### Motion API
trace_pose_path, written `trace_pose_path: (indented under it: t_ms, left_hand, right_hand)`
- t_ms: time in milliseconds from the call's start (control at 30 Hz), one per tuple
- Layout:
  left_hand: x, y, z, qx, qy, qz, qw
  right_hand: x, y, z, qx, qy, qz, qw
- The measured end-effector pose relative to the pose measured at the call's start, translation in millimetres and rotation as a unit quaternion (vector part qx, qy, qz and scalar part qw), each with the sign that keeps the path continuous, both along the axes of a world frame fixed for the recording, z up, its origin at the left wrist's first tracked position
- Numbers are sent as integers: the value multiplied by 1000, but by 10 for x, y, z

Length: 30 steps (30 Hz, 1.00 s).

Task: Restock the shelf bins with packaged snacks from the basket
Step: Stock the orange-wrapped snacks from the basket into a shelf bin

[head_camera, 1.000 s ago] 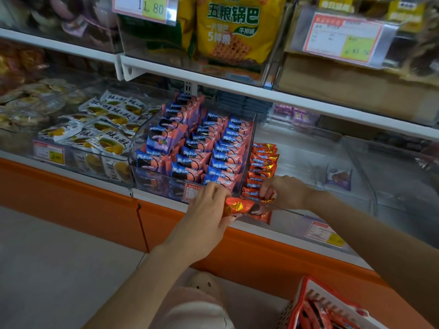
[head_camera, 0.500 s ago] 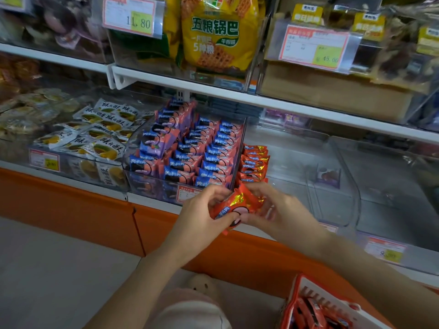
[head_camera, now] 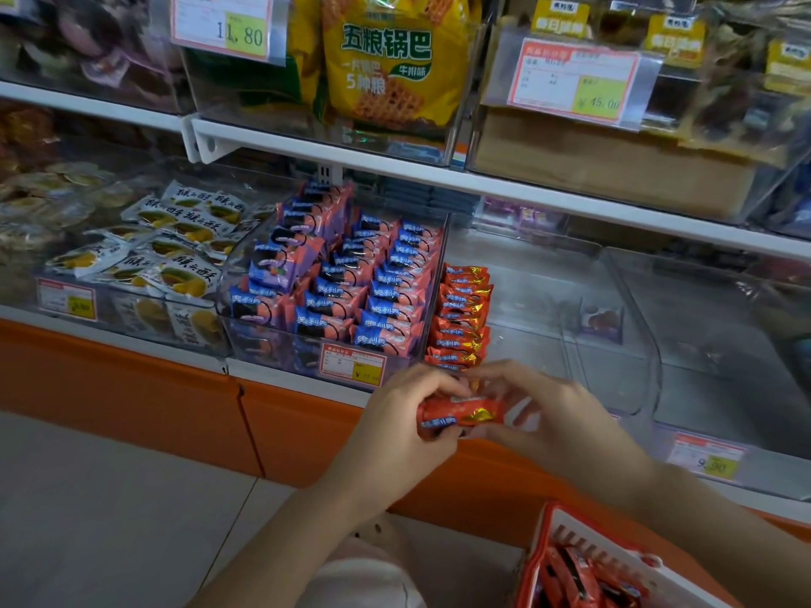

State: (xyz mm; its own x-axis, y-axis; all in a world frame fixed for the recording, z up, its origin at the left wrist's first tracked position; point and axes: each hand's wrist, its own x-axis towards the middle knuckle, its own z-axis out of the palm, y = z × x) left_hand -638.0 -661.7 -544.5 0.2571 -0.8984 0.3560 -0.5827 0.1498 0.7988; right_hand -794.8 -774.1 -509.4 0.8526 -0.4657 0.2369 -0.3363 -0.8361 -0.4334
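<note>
Your left hand (head_camera: 395, 425) curls round the left end of an orange packet (head_camera: 461, 414), and your right hand (head_camera: 557, 414) pinches its right end. You hold it just in front of the front lip of the clear bin (head_camera: 540, 291). Inside, a row of orange packets (head_camera: 463, 318) stands against the bin's left wall, with open bin floor to its right. The upper shelf edge (head_camera: 482, 182) overhangs the bin. The red basket (head_camera: 570, 526), holding more packets, sits low at your right, near the orange shelf base (head_camera: 307, 432) and pale floor (head_camera: 109, 498).
</note>
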Motion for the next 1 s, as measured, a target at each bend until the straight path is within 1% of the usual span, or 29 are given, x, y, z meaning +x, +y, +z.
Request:
trace_pose_path:
  t_ms: [33,67,133,200,267,300,367,467,533,600,667,767,900,1000]
  left_hand:
    - [-15,0,-8,2,-22,-4,1000]
    - [-28,0,-13,2,-48,-8,999]
    - [-8,-14,-52,-7,-113,3,994]
    - [56,-44,-106,-16,-195,43,980]
    - [111,-68,-152,20,-260,82,962]
    - [130,-79,-174,54,-279,92,954]
    - [153,-98,-225,106,-302,96,942]
    - [154,-128,-273,159,-363,99,913]
    - [163,-153,-299,161,-382,105,904]
    - [180,-158,-330,154,-393,109,900]
    - [203,-170,-424,111,-399,122,902]
    - [214,-173,-437,75,-403,130,903]
    - [204,-194,-448,68,-414,147,896]
    - [194,-214,-440,49,-407,152,899]
  right_hand:
    - [-15,-15,-13,-35,11,5,999]
    - [-34,-39,-21,-47,15,6,999]
    - [-84,-101,28,-22,16,-10,1000]
    - [-157,-236,110,10,-8,-58,998]
    - [-201,-411,176,-15,-37,-116,992]
    - [-201,-501,189,-32,-30,-139,989]
    - [-141,-661,181,-42,29,-156,986]
    - [47,-822,96,-29,158,-104,982]
    - [200,-881,30,-13,206,-56,977]
    - [350,-926,-14,-2,233,-15,972]
    - [485,-965,-37,22,256,12,966]
    - [597,-1046,-105,70,265,6,962]
    - [593,-1116,-244,159,231,-7,960]
    - [580,-1131,-319,185,226,-20,956]
